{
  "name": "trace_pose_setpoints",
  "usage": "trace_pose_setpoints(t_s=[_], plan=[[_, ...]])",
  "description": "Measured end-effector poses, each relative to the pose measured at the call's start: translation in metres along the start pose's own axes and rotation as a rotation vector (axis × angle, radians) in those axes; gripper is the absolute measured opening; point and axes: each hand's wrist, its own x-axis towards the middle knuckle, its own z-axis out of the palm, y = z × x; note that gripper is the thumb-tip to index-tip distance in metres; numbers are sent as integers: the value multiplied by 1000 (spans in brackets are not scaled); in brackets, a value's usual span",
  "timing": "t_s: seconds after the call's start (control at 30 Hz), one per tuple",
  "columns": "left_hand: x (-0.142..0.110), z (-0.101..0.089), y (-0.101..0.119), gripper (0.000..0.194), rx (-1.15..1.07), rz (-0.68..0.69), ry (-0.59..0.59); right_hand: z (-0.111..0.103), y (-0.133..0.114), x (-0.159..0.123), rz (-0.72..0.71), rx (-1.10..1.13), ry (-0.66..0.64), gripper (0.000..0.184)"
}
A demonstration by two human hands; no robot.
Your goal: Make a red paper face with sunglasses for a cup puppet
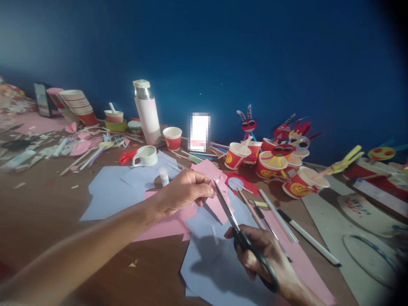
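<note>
My right hand [264, 250] is wrapped round the black handles of a pair of scissors [234, 221]. The scissor blades point up and left, looking closed or nearly so, with the tip beside the fingertips of my left hand [191, 187]. Those fingers pinch a small piece of paper [214, 188], apparently pink; its shape is mostly hidden. Beneath both hands lie cut pink paper [219, 208] and pale blue sheets [219, 272]. A glue stick [163, 177] stands just behind my left wrist.
A white flask [148, 119], a red paper cup [172, 139] and a bright phone screen [199, 131] stand along the blue wall. Decorated cups [272, 165] line the right side. Pens [309, 238] lie right of my right hand. Paper scraps [83, 146] cover the left.
</note>
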Motion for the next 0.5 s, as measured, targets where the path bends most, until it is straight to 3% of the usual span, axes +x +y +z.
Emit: trace_pose_setpoints(t_s=[0.5], plan=[[0,-7,3,15,42,-49,-63,0,-4,1,1,-49,-17,53]])
